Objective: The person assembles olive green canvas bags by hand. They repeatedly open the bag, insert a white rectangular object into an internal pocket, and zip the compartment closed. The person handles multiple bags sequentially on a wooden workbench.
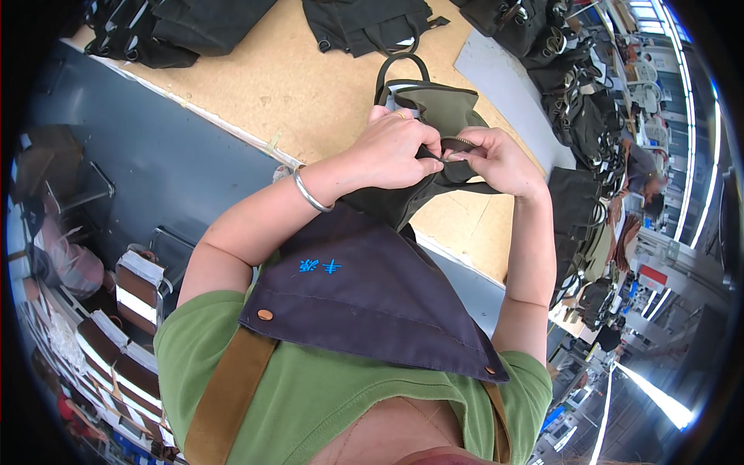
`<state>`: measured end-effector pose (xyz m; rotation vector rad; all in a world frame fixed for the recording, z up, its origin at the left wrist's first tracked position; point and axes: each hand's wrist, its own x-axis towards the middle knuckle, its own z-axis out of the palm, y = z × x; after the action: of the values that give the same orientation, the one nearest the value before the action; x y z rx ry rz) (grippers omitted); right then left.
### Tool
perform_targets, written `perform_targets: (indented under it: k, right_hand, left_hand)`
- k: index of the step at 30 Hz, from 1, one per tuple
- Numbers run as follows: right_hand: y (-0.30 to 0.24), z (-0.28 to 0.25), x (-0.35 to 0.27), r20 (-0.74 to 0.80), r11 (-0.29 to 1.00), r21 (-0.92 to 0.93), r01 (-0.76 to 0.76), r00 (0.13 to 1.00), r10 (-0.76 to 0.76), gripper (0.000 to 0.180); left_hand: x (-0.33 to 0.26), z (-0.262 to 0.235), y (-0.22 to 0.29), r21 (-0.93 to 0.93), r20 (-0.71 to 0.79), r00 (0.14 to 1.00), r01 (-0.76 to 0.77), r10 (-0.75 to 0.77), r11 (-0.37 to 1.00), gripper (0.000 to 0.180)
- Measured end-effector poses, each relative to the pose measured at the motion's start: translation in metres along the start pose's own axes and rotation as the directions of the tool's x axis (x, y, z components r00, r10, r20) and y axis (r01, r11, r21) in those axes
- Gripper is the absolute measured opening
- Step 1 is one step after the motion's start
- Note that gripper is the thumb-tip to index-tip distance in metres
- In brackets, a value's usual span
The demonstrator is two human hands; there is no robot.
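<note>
A dark olive bag (449, 112) with black straps stands at the table's edge, right in front of my body. Its looped handle (403, 58) rises on the far side, and its mouth is partly open, showing a pale lining. My left hand (399, 151) is closed in a pinch on the bag's top edge. Facing it, my right hand (496, 159) pinches the end of the zipper (461, 144), which curls up between the two hands. The fingertips of both hands nearly meet there. Exactly what lies under them is hidden.
The tan tabletop (263, 93) stretches to the far left. More black bags lie on it: a pile (186, 31) at far left, one bag (364, 23) at the back, and rows (581, 116) along the right. Brown-and-white stacks (139, 291) stand at the left, near a seated person (70, 256).
</note>
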<state>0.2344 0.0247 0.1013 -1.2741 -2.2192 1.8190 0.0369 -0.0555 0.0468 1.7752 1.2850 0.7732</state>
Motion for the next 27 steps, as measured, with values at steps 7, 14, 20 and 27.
perform_targets:
  k: [7,14,20,27]
  right_hand:
    - [-0.009,0.004,0.001,-0.042,0.990,-0.117,-0.077,0.996,0.073,0.015]
    - [-0.002,0.004,0.000,-0.014,0.999,-0.045,-0.018,1.000,0.018,0.015]
    - [-0.003,0.004,-0.001,0.007,1.000,0.000,0.006,1.000,-0.006,0.020]
    - [-0.002,0.002,-0.003,0.006,0.999,-0.013,-0.046,0.999,0.046,0.019]
  left_hand:
    - [0.001,0.001,-0.002,-0.003,0.035,0.999,0.005,-0.005,1.000,0.015]
    - [0.001,0.000,-0.001,0.017,0.067,0.998,0.020,-0.021,1.000,0.016]
    - [0.000,0.002,0.001,0.030,0.038,0.998,0.042,-0.043,0.999,0.018]
    - [-0.002,-0.001,0.005,0.038,0.041,0.997,0.065,-0.067,0.997,0.020]
